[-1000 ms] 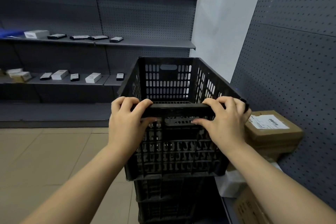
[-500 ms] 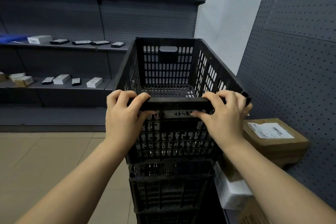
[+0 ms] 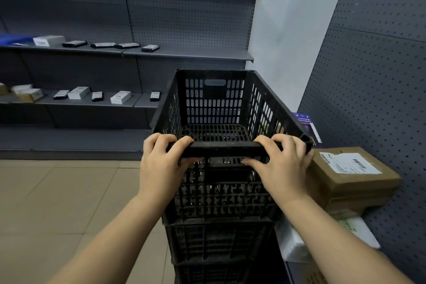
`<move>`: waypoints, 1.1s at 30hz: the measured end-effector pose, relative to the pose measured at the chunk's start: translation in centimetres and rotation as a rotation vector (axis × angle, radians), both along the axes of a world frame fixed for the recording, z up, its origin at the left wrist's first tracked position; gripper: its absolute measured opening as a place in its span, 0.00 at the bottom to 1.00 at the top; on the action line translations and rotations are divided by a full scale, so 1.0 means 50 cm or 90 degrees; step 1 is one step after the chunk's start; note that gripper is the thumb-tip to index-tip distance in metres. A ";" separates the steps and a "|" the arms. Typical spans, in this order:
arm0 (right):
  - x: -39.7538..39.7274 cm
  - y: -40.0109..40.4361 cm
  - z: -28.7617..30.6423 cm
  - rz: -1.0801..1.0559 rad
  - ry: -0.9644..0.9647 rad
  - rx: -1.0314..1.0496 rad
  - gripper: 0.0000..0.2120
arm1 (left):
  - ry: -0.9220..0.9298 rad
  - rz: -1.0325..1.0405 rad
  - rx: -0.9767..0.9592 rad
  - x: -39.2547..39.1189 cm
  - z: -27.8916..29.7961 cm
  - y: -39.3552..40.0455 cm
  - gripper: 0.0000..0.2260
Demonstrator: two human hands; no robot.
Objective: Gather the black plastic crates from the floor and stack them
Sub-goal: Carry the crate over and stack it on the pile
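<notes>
A black slotted plastic crate (image 3: 214,104) stands open-topped right in front of me, on top of a stack of black crates (image 3: 214,244) that runs out of the bottom of the view. My left hand (image 3: 159,166) grips the left end of its near rim, fingers curled over the edge. At the right end of that same rim my right hand (image 3: 283,163) grips it, thumb pressed against the outer wall. The crate holds nothing.
Grey shelving (image 3: 129,52) with small boxes runs along the back wall. A pegboard panel (image 3: 373,76) stands close on the right, with a labelled cardboard box (image 3: 352,175) and white packages (image 3: 292,244) beside the stack. Tan tiled floor (image 3: 57,203) lies to the left.
The crate in both hands went up slightly, then came down onto the stack; it now sits lower and level with the crates beneath. Both hands keep their grip.
</notes>
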State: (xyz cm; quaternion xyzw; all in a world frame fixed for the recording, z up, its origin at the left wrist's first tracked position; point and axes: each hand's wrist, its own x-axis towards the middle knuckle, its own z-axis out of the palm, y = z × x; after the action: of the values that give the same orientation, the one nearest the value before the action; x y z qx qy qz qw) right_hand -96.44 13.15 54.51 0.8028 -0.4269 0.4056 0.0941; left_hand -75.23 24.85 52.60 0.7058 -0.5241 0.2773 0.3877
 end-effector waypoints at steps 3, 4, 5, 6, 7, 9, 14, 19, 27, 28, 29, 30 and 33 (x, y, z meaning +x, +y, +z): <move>0.001 -0.004 -0.004 -0.004 0.003 0.008 0.25 | 0.007 -0.008 -0.001 0.003 -0.005 -0.006 0.20; 0.002 -0.005 -0.007 -0.006 0.006 0.012 0.25 | 0.007 -0.010 0.000 0.004 -0.007 -0.007 0.20; 0.002 -0.006 -0.010 -0.008 0.010 0.015 0.25 | 0.007 -0.012 0.000 0.005 -0.009 -0.008 0.21; 0.003 -0.009 -0.011 -0.010 0.013 0.016 0.26 | 0.007 -0.015 0.000 0.005 -0.010 -0.009 0.21; 0.003 -0.010 -0.011 -0.012 0.014 0.017 0.25 | 0.006 -0.016 0.002 0.005 -0.010 -0.009 0.21; 0.003 -0.008 -0.010 -0.013 0.013 0.018 0.25 | 0.004 -0.013 0.007 0.005 -0.009 -0.009 0.21; 0.008 0.002 -0.009 -0.026 0.017 0.042 0.25 | 0.004 -0.009 0.016 0.010 -0.007 -0.005 0.19; 0.002 0.011 -0.010 -0.030 0.007 0.048 0.25 | 0.011 -0.010 0.022 0.003 -0.005 0.001 0.18; -0.025 -0.022 -0.015 -0.025 0.029 0.037 0.24 | 0.030 0.031 0.018 -0.041 -0.007 -0.012 0.18; -0.027 -0.023 -0.015 -0.023 0.030 0.037 0.24 | 0.028 0.032 0.020 -0.042 -0.006 -0.012 0.18; -0.028 -0.022 -0.015 -0.022 0.029 0.039 0.24 | 0.026 0.032 0.022 -0.041 -0.006 -0.011 0.18; -0.028 -0.021 -0.014 -0.023 0.027 0.041 0.24 | 0.027 0.033 0.023 -0.040 -0.006 -0.010 0.18; -0.028 -0.015 -0.012 -0.026 0.021 0.045 0.24 | 0.036 0.033 0.031 -0.040 -0.006 -0.009 0.18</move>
State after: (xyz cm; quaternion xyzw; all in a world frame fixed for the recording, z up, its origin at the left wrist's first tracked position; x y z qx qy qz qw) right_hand -97.86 12.40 53.90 0.8033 -0.4555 0.3751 0.0806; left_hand -77.23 24.42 52.29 0.7358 -0.5011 0.2541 0.3780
